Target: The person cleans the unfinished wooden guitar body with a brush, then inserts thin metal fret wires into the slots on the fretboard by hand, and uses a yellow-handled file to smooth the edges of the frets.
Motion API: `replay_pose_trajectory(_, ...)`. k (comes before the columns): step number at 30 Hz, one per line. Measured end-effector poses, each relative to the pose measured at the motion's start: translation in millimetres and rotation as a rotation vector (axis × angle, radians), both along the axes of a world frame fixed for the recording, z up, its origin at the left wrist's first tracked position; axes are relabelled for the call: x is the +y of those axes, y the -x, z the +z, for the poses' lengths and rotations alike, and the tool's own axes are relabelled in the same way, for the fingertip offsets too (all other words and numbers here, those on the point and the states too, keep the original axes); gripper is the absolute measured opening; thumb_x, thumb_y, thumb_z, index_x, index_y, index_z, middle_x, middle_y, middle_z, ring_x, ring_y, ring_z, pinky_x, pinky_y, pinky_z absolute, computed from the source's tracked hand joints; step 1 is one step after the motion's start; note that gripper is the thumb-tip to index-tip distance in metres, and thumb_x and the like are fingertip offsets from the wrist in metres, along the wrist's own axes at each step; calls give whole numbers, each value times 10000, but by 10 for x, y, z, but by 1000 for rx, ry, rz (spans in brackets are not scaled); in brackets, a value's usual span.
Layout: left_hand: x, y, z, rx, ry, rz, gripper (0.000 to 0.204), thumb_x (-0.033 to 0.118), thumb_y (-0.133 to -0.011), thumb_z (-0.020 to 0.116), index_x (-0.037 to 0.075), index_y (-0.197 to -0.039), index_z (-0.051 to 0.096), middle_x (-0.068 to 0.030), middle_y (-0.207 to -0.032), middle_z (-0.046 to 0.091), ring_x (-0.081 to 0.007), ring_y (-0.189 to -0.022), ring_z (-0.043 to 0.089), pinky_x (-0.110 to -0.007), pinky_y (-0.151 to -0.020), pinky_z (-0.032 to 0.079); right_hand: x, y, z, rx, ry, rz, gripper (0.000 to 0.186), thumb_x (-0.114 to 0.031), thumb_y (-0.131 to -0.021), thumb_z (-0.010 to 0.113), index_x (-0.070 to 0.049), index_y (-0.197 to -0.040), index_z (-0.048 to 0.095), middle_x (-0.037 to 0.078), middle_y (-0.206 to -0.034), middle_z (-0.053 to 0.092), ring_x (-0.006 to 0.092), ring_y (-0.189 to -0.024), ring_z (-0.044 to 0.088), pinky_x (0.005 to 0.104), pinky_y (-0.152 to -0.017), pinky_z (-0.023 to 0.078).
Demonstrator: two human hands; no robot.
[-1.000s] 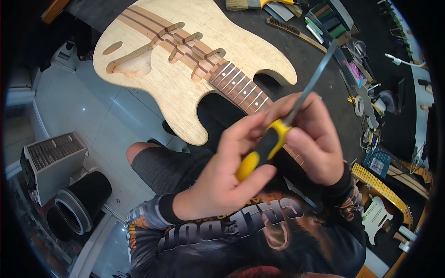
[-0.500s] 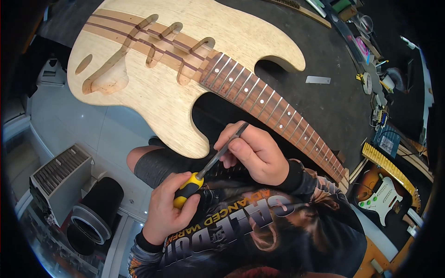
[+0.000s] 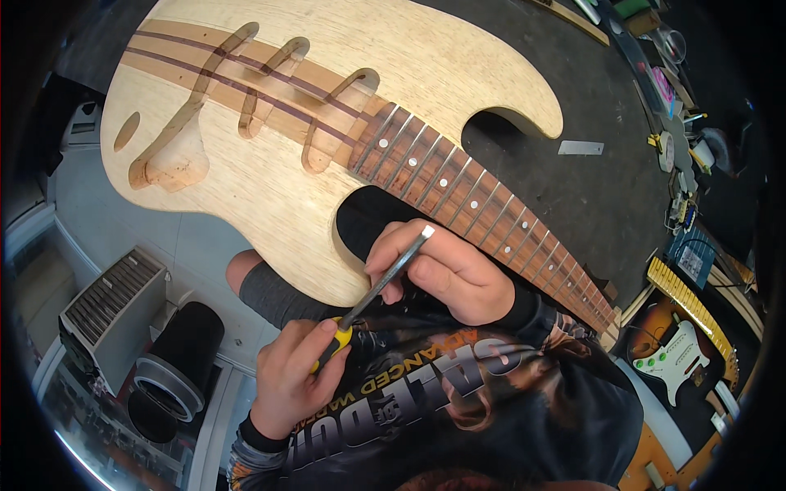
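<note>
My left hand (image 3: pixel 291 376) grips the yellow and black handle of a tool (image 3: pixel 375 290) with a long metal shaft and a bright flat tip, pointing up to the right. My right hand (image 3: pixel 446 274) is closed around the shaft below the tip, thumb against it. Just beyond them lies a pale wooden guitar body (image 3: pixel 393 57) with routed cavities and dark stripes down its middle. Its dark wooden fretboard (image 3: pixel 467 204), with frets and white dots, runs diagonally down to the right past my right hand.
A dark bench top (image 3: pixel 606 196) carries a small metal plate (image 3: pixel 580 147) and assorted tools (image 3: pixel 663 98) along its right. A sunburst guitar (image 3: pixel 644 340) with a white pickguard is at lower right. A slatted container (image 3: pixel 110 303) and black bin (image 3: pixel 184 344) stand on the floor at left.
Both hands have come down toward my lap, the right moving left along the tool's shaft, which now tilts less steeply. The guitar appears larger, and the small metal plate has come into sight.
</note>
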State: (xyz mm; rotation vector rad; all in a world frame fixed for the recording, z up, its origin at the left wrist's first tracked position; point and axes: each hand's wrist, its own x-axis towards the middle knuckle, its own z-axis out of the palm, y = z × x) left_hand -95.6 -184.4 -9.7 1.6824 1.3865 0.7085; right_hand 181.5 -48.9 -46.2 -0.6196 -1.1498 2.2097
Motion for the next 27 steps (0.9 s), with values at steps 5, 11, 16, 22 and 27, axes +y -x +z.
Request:
replay_pose_trajectory(5,100,-46,1,21,-93,-24,686,-10,-926,918,59,-1569,689,-178,-1044,794,-340,-803,788,-421,-661,620,-35,-12,-18,-25,1,3,382,-201,-1304,462,100,-1469,631,192,-1303,675,196,-1069,695,375,-995,577)
replay_pose_trajectory(11,125,-2,86,83,-24,-67,709,-12,-912,915,95,-1591,743,-147,-1004,777,-307,-744,749,-408,-630,585,-75,7,32,-8,59,-67,368,-212,-1304,460,94,-1379,652,210,-1241,703,211,-1039,699,389,-989,570)
replay_pose_trajectory(16,81,-19,175,81,7,-55,735,-13,-904,922,102,-1608,744,-142,-979,766,-298,-707,722,-403,-613,567,-76,14,47,15,97,-78,397,-248,-1304,447,87,-1344,657,206,-1173,722,219,-1028,707,399,-989,563)
replay_pose_trajectory(22,64,-49,149,73,2,-40,739,-12,-906,925,105,-1613,744,-146,-968,759,-298,-696,714,-400,-605,561,-85,6,43,8,124,-76,418,-265,-1303,429,85,-1329,655,202,-1147,727,222,-1012,714,403,-991,564)
replay_pose_trajectory(27,52,-60,120,77,2,-39,730,-10,-910,927,108,-1608,750,-147,-972,759,-299,-705,714,-401,-613,565,-102,20,64,-6,144,-104,412,-262,-1301,420,76,-1315,657,201,-1140,724,219,-1015,711,398,-994,562)
